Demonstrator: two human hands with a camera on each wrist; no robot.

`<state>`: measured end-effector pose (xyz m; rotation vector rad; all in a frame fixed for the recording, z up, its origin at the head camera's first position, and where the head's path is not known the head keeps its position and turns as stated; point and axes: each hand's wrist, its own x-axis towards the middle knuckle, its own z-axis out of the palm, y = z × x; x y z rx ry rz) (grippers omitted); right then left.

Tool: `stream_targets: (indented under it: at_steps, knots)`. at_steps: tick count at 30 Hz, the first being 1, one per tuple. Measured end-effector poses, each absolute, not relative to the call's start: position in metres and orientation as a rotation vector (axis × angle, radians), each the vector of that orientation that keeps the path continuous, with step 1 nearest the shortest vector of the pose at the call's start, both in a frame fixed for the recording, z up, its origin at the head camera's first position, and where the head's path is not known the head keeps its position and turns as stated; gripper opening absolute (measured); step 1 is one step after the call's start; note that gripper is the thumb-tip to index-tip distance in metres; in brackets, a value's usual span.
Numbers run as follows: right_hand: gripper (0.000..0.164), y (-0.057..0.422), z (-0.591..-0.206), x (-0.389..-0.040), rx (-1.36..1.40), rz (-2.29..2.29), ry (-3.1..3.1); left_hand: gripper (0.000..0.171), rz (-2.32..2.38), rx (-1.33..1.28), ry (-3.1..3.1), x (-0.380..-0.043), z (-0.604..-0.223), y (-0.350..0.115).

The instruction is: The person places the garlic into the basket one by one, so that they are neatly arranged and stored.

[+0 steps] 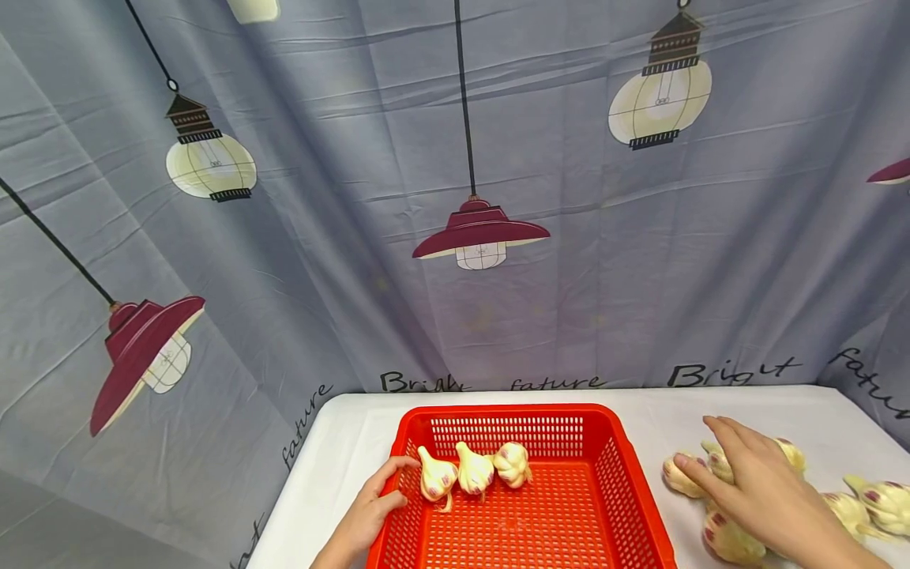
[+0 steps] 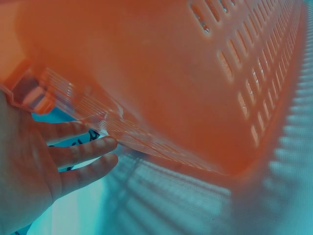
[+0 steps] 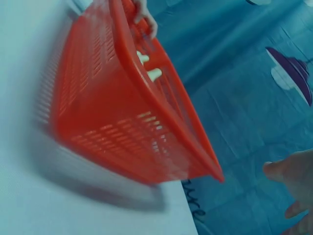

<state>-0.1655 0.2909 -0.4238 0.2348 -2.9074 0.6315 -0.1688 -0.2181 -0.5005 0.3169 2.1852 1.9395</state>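
A red plastic basket [image 1: 508, 410] with slotted walls stands on the table. Inside it, near the back left corner, sit three garlic bulbs [image 1: 475, 472] in a row. My left hand [image 1: 364, 512] grips the basket's left rim; in the left wrist view its other fingers [image 2: 88, 152] stretch along the outside. Over a group of loose garlic bulbs [image 1: 730, 539] to the right of the basket hovers my right hand [image 1: 771, 494], its fingers extended and holding nothing. It partly hides those bulbs. In the right wrist view the right hand [image 3: 296, 181] is apart from the basket.
The table [image 1: 348, 431] has a white cover. More garlic bulbs [image 1: 885, 506] lie at its right side. Behind the table hangs a grey curtain [image 1: 569, 316] printed with lamps and lettering.
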Motion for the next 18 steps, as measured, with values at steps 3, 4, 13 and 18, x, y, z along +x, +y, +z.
stream_targets:
  at_steps: [3,4,13,18]
  knots:
    - [0.089,0.305,-0.428,-0.164,0.177,0.604,-2.970,0.051,1.923,0.307,2.194,-0.169,-0.500,-0.218]
    - [0.089,0.309,-0.429,-0.163,0.166,0.587,-2.977,0.050,1.916,0.307,2.200,-0.170,-0.500,-0.217]
    - [0.087,0.344,-0.444,-0.154,0.073,0.507,-2.966,0.050,1.909,0.312,2.205,-0.170,-0.497,-0.216]
    - [0.094,0.356,-0.451,-0.147,-0.094,0.463,-3.040,0.050,1.910,0.312,2.195,-0.168,-0.497,-0.215]
